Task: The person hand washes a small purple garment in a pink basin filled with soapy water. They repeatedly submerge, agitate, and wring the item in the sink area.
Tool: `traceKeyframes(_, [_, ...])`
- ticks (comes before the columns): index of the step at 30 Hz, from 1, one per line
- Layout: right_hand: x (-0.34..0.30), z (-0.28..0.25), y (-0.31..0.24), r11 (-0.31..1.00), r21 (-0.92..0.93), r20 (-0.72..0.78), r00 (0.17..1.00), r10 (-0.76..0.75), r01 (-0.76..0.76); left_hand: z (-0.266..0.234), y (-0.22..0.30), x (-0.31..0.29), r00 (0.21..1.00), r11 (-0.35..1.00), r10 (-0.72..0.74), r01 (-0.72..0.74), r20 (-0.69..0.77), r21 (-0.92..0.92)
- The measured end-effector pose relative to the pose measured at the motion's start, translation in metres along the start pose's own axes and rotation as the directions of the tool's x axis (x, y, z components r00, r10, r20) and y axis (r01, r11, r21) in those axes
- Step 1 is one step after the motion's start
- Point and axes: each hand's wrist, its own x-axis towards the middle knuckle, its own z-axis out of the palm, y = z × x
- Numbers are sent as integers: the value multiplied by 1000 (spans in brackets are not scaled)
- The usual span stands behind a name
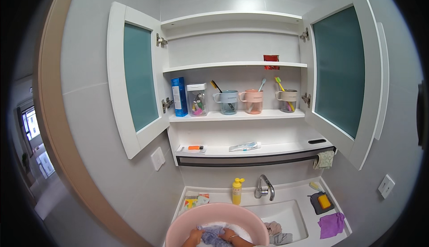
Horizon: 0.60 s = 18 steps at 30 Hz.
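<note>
A large pink basin (217,209) stands at the front of the white counter, with white suds inside. In the suds lies a wet grey-blue cloth (212,235), bunched up. My left hand (194,237) grips its left side, fingers curled into the fabric. On the other side my right hand (229,236) holds the same cloth, with a thin band at the wrist. The fingertips of both hands are partly hidden in cloth and foam. The basin overlaps the left part of the white sink (292,211), where crumpled beige and grey cloths (280,238) lie.
Behind the basin stand a yellow bottle (237,191) and a chrome faucet (264,188). Rightward lie a yellow sponge on a dark cloth (321,202) and a purple cloth (331,225). Overhead, an open cabinet (237,116) holds cups with toothbrushes; its doors (339,68) swing outward.
</note>
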Motion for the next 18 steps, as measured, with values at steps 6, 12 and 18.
traceKeyframes(6, [-3, 27, 14, 979, -70, -9, 981, -193, 192, 6, -13, 13, 931, 908, -149, 263, 334, -325])
traceKeyframes(12, [-139, -14, -176, 881, 124, -111, 889, -445, 456, 37, 16, -29, 932, 805, -84, 273, 354, -527])
traceKeyframes(18, [-84, -36, -141, 893, -349, -56, 945, -322, 284, 69, 66, -132, 984, 885, -77, 142, 163, -443])
